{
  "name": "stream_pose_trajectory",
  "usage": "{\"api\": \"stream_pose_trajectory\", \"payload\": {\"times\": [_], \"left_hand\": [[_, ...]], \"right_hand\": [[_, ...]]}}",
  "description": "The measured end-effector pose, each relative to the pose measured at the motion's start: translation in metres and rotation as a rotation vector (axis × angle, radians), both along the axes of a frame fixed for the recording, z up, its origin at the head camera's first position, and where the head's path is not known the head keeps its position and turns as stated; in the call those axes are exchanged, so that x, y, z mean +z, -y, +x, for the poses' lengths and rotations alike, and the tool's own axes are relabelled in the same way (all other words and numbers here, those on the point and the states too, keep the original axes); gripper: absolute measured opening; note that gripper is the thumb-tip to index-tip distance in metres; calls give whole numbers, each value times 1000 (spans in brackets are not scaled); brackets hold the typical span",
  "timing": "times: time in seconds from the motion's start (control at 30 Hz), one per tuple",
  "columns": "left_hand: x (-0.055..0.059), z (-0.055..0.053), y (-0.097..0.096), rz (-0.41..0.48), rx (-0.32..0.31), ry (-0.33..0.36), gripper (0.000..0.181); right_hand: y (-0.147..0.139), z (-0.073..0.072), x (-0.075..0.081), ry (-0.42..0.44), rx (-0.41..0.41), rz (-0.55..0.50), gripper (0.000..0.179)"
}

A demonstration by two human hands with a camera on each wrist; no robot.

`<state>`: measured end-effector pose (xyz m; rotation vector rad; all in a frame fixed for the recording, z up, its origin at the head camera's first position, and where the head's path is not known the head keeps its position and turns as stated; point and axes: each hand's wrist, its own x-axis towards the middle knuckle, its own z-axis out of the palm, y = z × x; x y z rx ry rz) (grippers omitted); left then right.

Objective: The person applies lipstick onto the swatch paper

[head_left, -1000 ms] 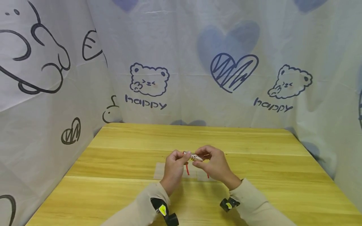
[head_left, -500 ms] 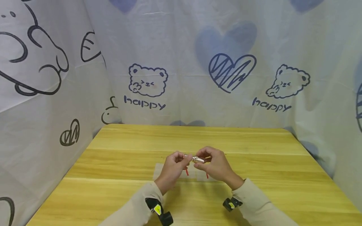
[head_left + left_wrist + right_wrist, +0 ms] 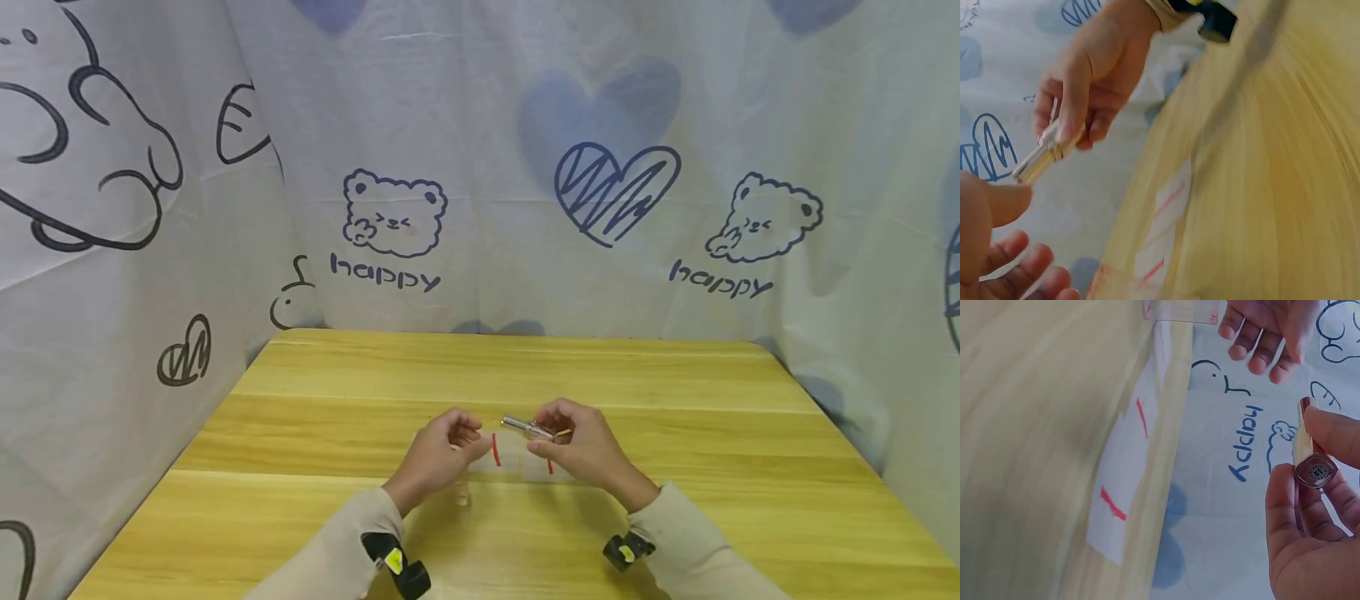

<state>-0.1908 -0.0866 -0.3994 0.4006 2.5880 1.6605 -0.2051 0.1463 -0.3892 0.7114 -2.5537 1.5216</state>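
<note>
My right hand (image 3: 581, 437) pinches a slim, shiny silver-and-gold tube (image 3: 521, 427) between thumb and fingers, raised over the table. It looks like a lipstick, but I cannot be sure of its kind. In the right wrist view the tube (image 3: 1316, 469) turns a patterned, four-sided end toward the camera. The left wrist view shows its other end (image 3: 1030, 167) pointing at my left thumb. My left hand (image 3: 438, 454) hovers just left of the tube, apart from it, fingers loosely bent and holding nothing. The left palm and spread fingers appear in the right wrist view (image 3: 1269, 337).
White paper strips (image 3: 508, 457) with red marks lie on the wooden table (image 3: 300, 417) below the hands. Beneath the left hand is a small transparent plastic piece (image 3: 463, 493), seen partly in the right wrist view (image 3: 1182, 310). Printed white curtains (image 3: 487, 250) surround the table.
My left hand has let go of the tube's left end and drawn away left and toward me. The right hand keeps the tube and has shifted slightly right and toward me.
</note>
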Motion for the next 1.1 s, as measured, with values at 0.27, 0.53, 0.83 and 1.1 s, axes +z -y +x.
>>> {"api": "stream_pose_trajectory", "payload": {"times": [0.27, 0.53, 0.83, 1.1], "left_hand": [[-7, 3, 13, -211, -95, 82, 65], [-16, 4, 17, -331, -130, -40, 54], [-21, 5, 20, -380, -152, -94, 31], [-19, 3, 20, -388, -148, -113, 22]], "right_hand": [[-6, 0, -11, 18, 9, 26, 22], [-6, 3, -13, 81, 11, 14, 25], [-8, 3, -14, 84, 21, 7, 26], [-9, 4, -11, 65, 15, 41, 24]]}}
